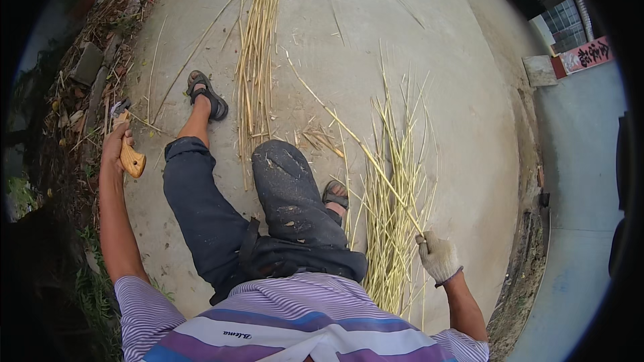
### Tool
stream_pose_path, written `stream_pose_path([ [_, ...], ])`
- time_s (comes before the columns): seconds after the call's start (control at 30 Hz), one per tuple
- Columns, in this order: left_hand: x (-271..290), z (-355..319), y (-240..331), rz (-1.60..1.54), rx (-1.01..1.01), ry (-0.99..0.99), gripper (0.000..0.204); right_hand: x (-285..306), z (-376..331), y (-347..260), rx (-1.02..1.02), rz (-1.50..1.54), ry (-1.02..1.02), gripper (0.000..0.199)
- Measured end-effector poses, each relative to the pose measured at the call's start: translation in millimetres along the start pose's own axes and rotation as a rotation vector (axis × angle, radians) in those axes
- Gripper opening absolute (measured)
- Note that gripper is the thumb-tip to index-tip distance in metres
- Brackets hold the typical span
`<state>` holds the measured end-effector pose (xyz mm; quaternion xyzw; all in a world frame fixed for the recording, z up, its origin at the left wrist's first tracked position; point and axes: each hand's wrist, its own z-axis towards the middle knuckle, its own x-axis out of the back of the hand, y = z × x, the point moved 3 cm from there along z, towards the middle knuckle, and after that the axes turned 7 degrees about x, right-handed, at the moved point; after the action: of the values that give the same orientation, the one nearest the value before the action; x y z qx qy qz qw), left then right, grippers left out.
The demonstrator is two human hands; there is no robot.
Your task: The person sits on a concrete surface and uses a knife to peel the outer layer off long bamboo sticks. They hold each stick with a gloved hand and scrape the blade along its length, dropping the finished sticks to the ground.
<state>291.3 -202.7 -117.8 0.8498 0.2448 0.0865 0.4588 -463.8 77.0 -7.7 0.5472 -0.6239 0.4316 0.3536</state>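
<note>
At the far left my bare left hand (pixel 115 145) is closed around a wooden-handled tool (pixel 133 162). Its handle is light and curved; the dark metal end sticks out past my fingers, too small to name the blade. My right hand (pixel 439 259), in a whitish work glove, grips the near end of a long pale stalk (pixel 365 151). That stalk slants up and left, crossing over a loose pile of yellow-green stalks (pixel 392 228). The pile lies just left of my gloved hand, partly hidden near my shirt.
A bundle of browner stalks (pixel 257 60) lies ahead between my sandalled feet. Short cut pieces (pixel 322 141) and single stalks are scattered on the concrete (pixel 463 94). Rubble and dry litter (pixel 87 67) line the left edge; a pale blue-grey wall (pixel 583 161) runs along the right.
</note>
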Motion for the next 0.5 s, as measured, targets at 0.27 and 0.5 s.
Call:
stream_pose_path([
  [0.27,-145,-57,-51,0.105,0.022,-0.273,0.021,-124,-117,86,-0.361,0.052,-0.184,0.026],
  [0.5,-160,-72,-58,0.161,0.063,-0.328,0.022,-226,-338,108,-0.596,-0.187,-1.171,0.04],
])
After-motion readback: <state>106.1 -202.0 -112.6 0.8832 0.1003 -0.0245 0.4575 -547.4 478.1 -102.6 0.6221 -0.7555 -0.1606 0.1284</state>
